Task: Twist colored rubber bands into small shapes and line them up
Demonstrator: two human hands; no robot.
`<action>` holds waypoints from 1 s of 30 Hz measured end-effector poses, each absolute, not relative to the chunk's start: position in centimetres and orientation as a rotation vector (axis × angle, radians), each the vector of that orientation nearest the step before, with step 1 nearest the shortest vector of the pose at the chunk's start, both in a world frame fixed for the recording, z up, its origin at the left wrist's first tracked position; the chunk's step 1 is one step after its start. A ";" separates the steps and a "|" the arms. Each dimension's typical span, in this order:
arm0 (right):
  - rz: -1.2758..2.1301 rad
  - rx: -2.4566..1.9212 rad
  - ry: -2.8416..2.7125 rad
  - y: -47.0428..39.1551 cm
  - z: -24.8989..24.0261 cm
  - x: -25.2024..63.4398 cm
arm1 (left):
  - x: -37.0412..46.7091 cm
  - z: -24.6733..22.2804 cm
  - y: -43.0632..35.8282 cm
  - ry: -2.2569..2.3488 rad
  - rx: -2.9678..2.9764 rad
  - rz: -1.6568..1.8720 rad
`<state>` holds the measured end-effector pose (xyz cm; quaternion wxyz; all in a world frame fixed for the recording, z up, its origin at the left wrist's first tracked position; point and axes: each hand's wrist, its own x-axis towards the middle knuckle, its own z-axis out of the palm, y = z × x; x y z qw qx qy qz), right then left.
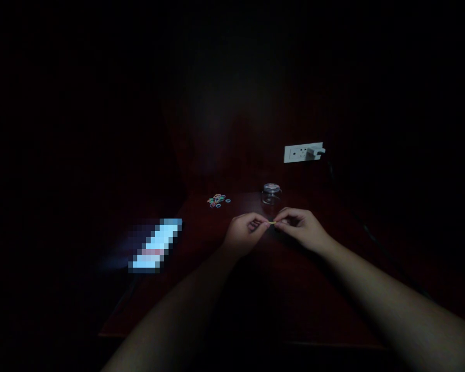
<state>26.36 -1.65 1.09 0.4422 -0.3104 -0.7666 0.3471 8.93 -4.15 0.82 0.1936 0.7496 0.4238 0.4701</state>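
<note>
A small yellow-green band [272,222], which looks like a rubber band, spans the short gap between my two hands. My left hand [247,231] pinches one end of it between thumb and fingertips. The other end is pinched by my right hand [300,226]. Just behind the hands stands a clear jar [271,196] with a lid on top. Farther back on the left lies a loose pile of colourful rubber bands [217,200], several of them, with one blue ring a little apart on its right.
A glowing, pixelated screen [155,245] lies at the left edge of the dark red table [201,243]. On the back wall is a white socket plate [303,153] with a plug in it. A dark cable [372,235] runs along the right. The surroundings are very dark.
</note>
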 end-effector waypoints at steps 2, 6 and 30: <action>0.834 -0.761 -1.922 -1.7 1.2 26.4 | 9.0 0.9 -4.2 1.188 2.096 1.322; 0.806 -0.747 -1.934 -1.7 1.2 26.3 | 9.1 1.0 -4.3 1.197 2.089 1.314; 0.747 -0.898 -1.874 -0.5 1.4 27.4 | 8.4 1.0 -4.0 1.242 2.140 1.276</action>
